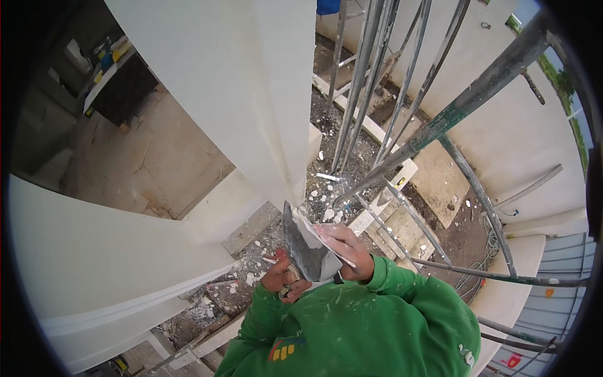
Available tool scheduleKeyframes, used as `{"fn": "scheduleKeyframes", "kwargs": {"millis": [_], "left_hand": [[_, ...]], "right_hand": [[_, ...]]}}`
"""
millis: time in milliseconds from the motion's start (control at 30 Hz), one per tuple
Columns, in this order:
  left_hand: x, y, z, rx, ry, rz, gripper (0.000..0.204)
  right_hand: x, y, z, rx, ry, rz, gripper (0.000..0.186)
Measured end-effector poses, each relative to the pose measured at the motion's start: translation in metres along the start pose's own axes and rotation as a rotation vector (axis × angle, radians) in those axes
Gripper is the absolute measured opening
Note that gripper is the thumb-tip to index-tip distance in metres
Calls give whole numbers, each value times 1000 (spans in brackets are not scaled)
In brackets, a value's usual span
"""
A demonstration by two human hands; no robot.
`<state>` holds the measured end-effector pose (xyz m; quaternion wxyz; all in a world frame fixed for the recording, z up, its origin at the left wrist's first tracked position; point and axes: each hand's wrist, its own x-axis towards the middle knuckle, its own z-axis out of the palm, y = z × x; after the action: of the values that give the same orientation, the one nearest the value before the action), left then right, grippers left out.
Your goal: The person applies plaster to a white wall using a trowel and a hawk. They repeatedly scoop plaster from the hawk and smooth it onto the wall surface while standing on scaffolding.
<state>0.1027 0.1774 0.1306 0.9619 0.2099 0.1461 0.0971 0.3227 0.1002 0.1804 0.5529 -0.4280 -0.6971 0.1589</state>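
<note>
White wall stands left of our left hand, which grips 1 grey trowel by its handle. Beside the blade, 1 thin, plaster-smeared plate is clasped in our right hand.

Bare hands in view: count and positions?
2. Left bare hand: lower centre, gripping a grey tapered metal blade near its lower end. Right bare hand: right of that blade, holding a thin, flat, white-smeared tool. No others show.
</note>
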Motion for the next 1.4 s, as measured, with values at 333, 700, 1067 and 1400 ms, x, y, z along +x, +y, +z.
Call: {"fn": "scheduleKeyframes", "kwargs": {"millis": [333,700,1067,1400], "left_hand": [[-70,-2,-8,300,103,430,55],[-90,-100,43,30,646,702,49],[-75,-141,48,-124,659,915,46],[-95,-124,-2,-94,466,828,48]], "right_hand": [[-140,231,11,758,739,1257,11],[-136,419,108,821,937,1543,29],[-99,443,106,672,237,1104,43],[60,249,19,1339,485,1061,34]]}}
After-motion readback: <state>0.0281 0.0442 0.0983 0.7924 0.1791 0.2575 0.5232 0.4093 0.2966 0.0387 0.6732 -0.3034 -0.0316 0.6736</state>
